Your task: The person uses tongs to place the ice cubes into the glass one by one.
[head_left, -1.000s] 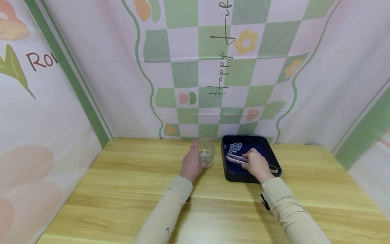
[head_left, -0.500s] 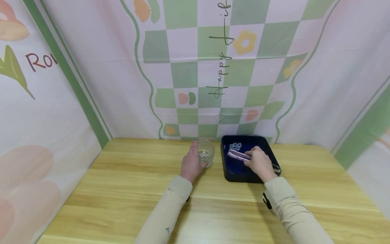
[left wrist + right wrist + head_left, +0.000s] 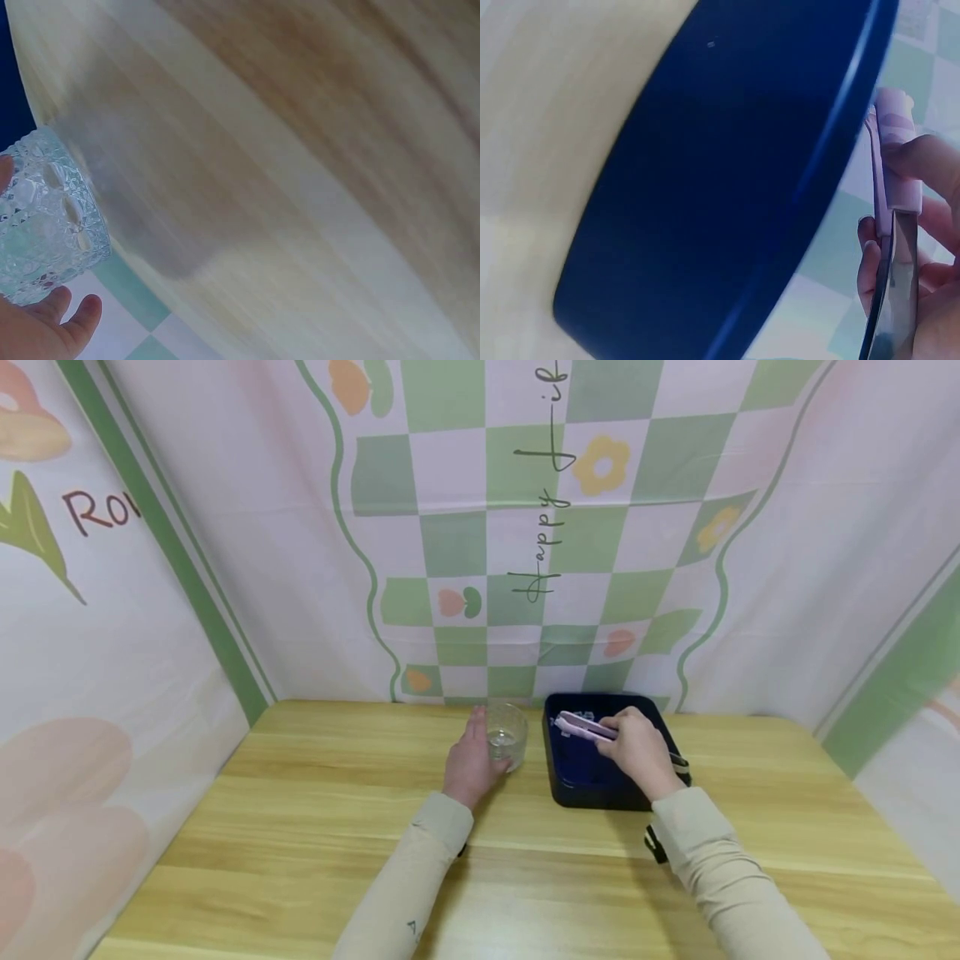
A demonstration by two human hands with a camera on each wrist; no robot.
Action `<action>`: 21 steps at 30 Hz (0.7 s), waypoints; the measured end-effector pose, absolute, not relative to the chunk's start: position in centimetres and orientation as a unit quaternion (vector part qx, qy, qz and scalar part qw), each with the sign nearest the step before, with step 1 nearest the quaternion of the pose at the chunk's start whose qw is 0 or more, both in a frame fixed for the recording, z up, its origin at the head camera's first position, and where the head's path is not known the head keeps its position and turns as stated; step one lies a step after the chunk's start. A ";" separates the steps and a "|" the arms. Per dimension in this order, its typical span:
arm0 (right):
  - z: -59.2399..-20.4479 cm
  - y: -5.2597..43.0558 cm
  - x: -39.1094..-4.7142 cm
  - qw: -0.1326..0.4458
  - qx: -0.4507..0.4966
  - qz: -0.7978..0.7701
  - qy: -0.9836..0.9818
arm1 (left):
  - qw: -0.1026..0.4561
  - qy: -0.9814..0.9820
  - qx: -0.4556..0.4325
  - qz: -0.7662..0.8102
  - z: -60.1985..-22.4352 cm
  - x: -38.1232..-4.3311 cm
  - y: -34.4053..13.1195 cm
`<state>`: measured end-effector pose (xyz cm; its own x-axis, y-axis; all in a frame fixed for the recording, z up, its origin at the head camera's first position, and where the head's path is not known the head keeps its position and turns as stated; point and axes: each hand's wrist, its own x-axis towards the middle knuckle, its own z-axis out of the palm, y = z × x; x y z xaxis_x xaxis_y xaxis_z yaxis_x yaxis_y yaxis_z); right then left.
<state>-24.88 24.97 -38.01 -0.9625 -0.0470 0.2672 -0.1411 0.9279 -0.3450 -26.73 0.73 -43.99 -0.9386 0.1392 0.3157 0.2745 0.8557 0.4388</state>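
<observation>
Behind glass [image 3: 510, 735] and tray [image 3: 592, 797], "Happy" [image 3: 542, 543] on cloth [image 3: 453, 464].

We are looking at a small table nook enclosed by decorative cloth, homelike in style; whether it belongs to a home or a studio, we cannot tell. On the head view's clock face, 12 o'clock shows a pale backdrop [image 3: 450, 468] with green checks, flowers and "Happy" lettered upward. Cloth with big flowers [image 3: 67, 677] hangs at 9 o'clock, and a green-banded panel [image 3: 892, 685] at 3. A wood-grain table [image 3: 300, 835] fills 6 o'clock. Between 4 and 6, we see household wares: a patterned glass [image 3: 510, 735], tongs [image 3: 588, 727] and a dark blue tray [image 3: 592, 797].
</observation>
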 end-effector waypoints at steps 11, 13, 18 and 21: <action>-36.3 22.8 -24.6 0.154 0.064 0.192 -0.967 | 0.143 -0.952 -0.111 -0.248 -44.0 -26.8 0.7; -36.2 22.3 -24.6 0.157 0.070 0.195 -0.966 | 0.146 -0.950 -0.114 -0.252 -44.0 -26.7 0.7; -36.0 21.2 -24.5 0.167 0.089 0.204 -0.960 | 0.147 -0.948 -0.116 -0.256 -43.9 -26.7 0.7; -36.0 20.7 -24.4 0.171 0.098 0.209 -0.958 | 0.147 -0.948 -0.117 -0.256 -43.9 -26.7 0.7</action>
